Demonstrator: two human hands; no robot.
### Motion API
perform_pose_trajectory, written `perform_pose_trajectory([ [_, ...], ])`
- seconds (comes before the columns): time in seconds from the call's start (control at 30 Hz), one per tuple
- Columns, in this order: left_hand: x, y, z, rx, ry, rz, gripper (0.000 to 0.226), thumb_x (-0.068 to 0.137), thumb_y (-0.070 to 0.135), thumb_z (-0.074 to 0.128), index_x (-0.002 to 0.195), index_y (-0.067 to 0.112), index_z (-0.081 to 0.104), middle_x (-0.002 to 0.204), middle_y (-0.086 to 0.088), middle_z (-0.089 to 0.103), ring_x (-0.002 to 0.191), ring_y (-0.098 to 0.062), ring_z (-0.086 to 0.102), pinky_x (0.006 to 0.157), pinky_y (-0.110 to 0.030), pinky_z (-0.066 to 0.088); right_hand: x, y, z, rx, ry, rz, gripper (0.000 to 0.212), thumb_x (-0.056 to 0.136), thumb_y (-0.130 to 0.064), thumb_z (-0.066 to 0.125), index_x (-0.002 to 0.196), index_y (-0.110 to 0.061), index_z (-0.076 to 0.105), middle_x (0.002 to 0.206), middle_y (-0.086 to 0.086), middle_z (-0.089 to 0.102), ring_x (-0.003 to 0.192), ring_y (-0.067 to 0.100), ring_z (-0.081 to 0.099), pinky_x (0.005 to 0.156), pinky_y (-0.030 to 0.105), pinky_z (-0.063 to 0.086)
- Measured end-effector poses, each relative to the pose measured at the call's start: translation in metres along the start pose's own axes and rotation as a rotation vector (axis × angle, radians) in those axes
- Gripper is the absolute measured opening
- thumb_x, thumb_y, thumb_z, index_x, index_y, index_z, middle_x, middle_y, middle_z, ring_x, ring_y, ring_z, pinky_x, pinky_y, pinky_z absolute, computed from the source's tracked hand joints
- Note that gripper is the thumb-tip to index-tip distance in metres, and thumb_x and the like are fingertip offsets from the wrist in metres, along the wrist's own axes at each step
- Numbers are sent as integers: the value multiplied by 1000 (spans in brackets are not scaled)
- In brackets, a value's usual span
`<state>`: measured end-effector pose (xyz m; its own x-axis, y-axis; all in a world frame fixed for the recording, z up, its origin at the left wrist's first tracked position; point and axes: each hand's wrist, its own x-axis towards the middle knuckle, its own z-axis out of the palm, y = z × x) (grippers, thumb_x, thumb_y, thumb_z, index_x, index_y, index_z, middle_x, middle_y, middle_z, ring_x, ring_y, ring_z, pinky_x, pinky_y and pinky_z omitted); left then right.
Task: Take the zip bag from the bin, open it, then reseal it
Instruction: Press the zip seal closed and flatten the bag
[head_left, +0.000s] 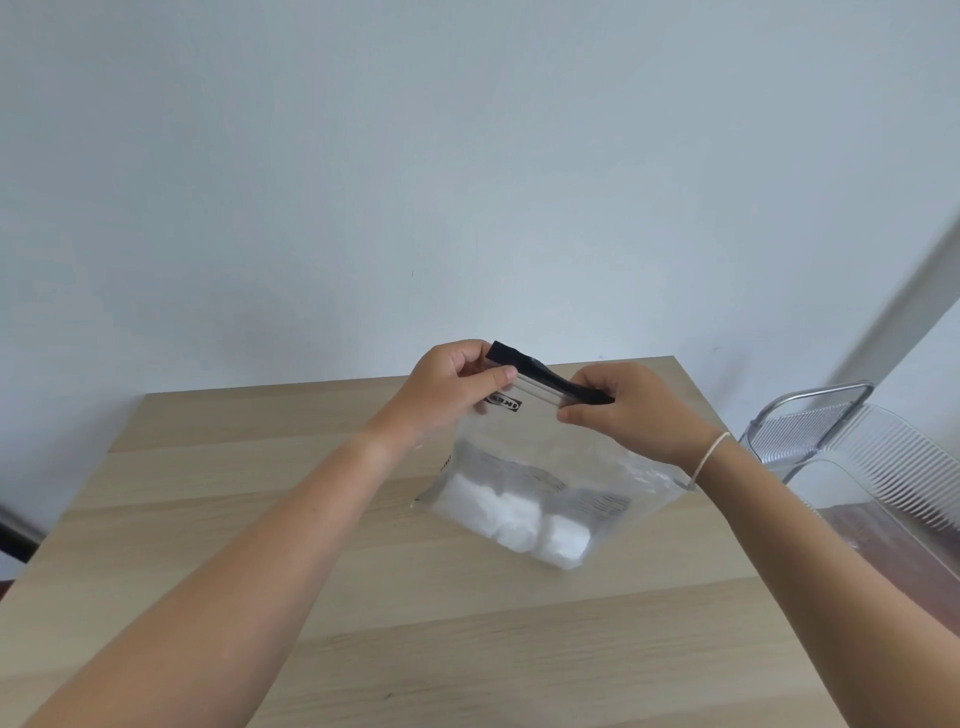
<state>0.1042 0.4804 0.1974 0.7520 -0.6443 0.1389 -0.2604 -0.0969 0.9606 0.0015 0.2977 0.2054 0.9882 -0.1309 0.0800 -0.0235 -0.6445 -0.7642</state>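
Bag (540, 467) is out of the bin (878, 467) already, so we are calling step one done. We are seeing it held up at centre frame, above the wooden table (260, 519), with its bottom corner hanging low near the tabletop; whether it is touching the wood we cannot tell.

Left hand (452, 384) is pinching the left end of the bag's top edge, thumb in front and fingers curled behind the black strip (550, 376). Right hand (634, 410) is pinching the right end of the same edge, thumb and forefinger closed on it just under the strip. Both are gripping plastic, neither one is free.

We are judging this as the seal step: either the start of opening or the reseal. The clear zip tracks under the black strip are looking flat and together between the hands, so the mouth is reading as closed, but we are not certain from this angle.

White lumps (519, 514) are sitting in the bag's lower part, right of centre frame. Clear ribbed bin is standing at the right edge of the frame, beside the table.

Next move, as we are reading it: if opening, we are needing each hand on a separate lip, pulling apart near the middle. If resealing, pinching along the track end to end, keeping the bag upright so the contents stay low.
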Motion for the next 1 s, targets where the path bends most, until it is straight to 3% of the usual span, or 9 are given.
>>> perform_pose_trajectory([
  [0.2, -1, 5, 1, 84, -99, -31, 9, 75, 22, 73, 84, 23, 73, 69, 11, 71, 60, -2, 60, 56, -16, 47, 2, -2, 3, -7, -4, 1, 27, 74, -19, 71, 53, -26, 56, 50, -6, 43, 42, 3, 37, 43, 12, 31],
  [0.37, 0, 8, 1, 147, -66, 1, 7, 76, 19, 73, 74, 26, 72, 56, 15, 67, 55, -2, 57, 56, -13, 45, 4, -1, 4, 11, -11, -11, 22, 73, -18, 72, 56, -25, 60, 57, 1, 48, 51, 11, 40, 44, 12, 30],
  [0.47, 0, 7, 2, 187, -27, 28, 10, 77, 18, 72, 71, 25, 70, 54, 14, 64, 54, -2, 54, 55, -12, 41, 5, 0, 7, 24, -3, -17, 20, 73, -22, 71, 57, -29, 62, 54, -5, 48, 48, 6, 38, 45, 12, 30],
  [0.67, 1, 0, -6, 181, 19, -20, 14, 78, 16, 70, 67, 24, 66, 60, 4, 62, 64, -16, 56, 67, -29, 46, 5, 8, -4, -29, -8, 11, 12, 74, -24, 70, 66, -23, 62, 49, -12, 49, 43, 0, 41, 44, 9, 32],
  [0.8, -1, 0, -10, 191, -41, -40, 8, 75, 19, 74, 69, 23, 69, 58, 10, 66, 59, -6, 59, 60, -14, 47, 5, 11, -5, -51, -2, 48, 20, 74, -20, 71, 58, -25, 60, 51, -7, 45, 41, 2, 38, 42, 10, 30],
  [0.9, 1, 6, -12, 380, -125, -33, 7, 72, 23, 75, 70, 21, 69, 61, 9, 64, 57, -2, 53, 56, -13, 40, 6, 11, -2, -62, 0, 60, 18, 74, -19, 71, 59, -19, 60, 51, -5, 46, 45, 6, 39, 44, 15, 31],
  [1.0, 2, 15, -9, 657, -211, -39, 8, 70, 31, 74, 67, 31, 66, 62, 12, 58, 54, 3, 48, 52, -15, 34, 7, 8, 3, -91, -5, 45, 18, 76, -19, 69, 60, -24, 61, 56, -2, 50, 53, 13, 43, 51, 23, 33],
])
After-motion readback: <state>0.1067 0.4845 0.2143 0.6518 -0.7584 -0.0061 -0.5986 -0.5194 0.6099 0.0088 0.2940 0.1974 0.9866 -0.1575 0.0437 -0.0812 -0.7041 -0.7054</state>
